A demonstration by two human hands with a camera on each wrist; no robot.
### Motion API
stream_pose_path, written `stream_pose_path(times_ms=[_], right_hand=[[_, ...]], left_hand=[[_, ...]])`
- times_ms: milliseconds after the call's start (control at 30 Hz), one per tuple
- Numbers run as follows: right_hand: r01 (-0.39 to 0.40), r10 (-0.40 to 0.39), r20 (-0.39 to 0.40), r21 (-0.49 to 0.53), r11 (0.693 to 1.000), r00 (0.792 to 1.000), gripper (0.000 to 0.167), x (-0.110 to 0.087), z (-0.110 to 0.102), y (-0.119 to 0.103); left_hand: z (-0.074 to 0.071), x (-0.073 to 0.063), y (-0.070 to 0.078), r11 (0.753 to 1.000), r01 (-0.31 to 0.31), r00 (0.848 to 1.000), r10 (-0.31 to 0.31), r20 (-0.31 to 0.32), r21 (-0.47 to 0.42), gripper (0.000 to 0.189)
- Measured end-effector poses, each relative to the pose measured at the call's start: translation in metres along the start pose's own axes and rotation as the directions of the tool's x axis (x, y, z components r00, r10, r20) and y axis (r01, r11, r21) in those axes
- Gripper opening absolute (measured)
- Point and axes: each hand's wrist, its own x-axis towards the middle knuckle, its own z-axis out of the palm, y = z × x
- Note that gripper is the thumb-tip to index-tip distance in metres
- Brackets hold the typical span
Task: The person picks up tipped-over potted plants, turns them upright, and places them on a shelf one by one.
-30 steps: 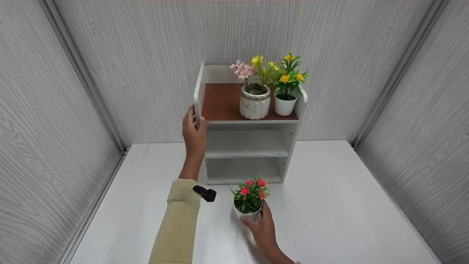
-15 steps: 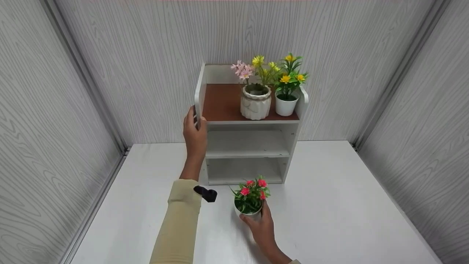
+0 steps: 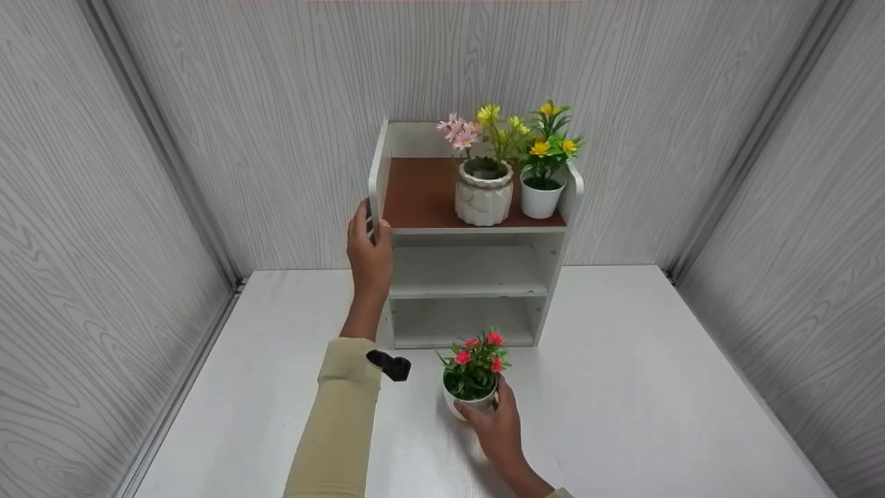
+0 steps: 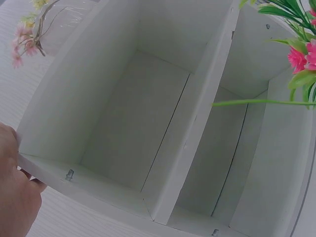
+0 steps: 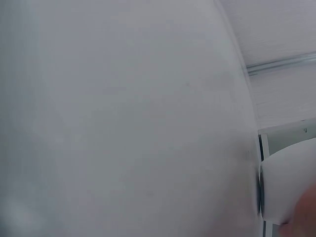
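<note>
In the head view, my left hand (image 3: pixel 370 259) grips the left side panel of a white shelf unit (image 3: pixel 477 292), thumb in front and fingers on the outer side. In the left wrist view, part of that hand (image 4: pixel 19 192) holds the panel's edge. Lower down, my right hand (image 3: pixel 499 430) holds a white flowerpot (image 3: pixel 462 408) with pink-red artificial flowers (image 3: pixel 471 354), thumb at its near side and fingers round its right. This pot (image 5: pixel 286 180) also shows at the right wrist view's edge, close to the white table; whether it touches, I cannot tell.
On the unit's brown top stand a ribbed whitish pot (image 3: pixel 484 200) with pink and yellow flowers and a white pot (image 3: pixel 541 202) with yellow flowers. Two compartments lie below. Grey wood-grain walls enclose the white table (image 3: pixel 622 387) at the back and sides.
The right hand's pot has shifted very slightly, its flowers a little higher in view and more of its front side showing. My left hand keeps its grip on the panel.
</note>
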Motion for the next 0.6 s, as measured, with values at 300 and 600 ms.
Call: stream_pose_path(times_ms=[300, 600], right_hand=[[-0.003, 0.003, -0.001, -0.011, 1.000, 1.000, 0.098, -0.002, -0.008, -0.018], [0.036, -0.035, 0.046, -0.010, 0.999, 0.998, 0.099, -0.004, -0.021, -0.061]], left_hand=[[0.002, 0.000, 0.000, 1.000, -0.002, 1.000, 0.002, -0.001, -0.016, 0.054], [0.001, 0.000, 0.000, 1.000, 0.001, 1.000, -0.001, -0.001, -0.011, 0.053]])
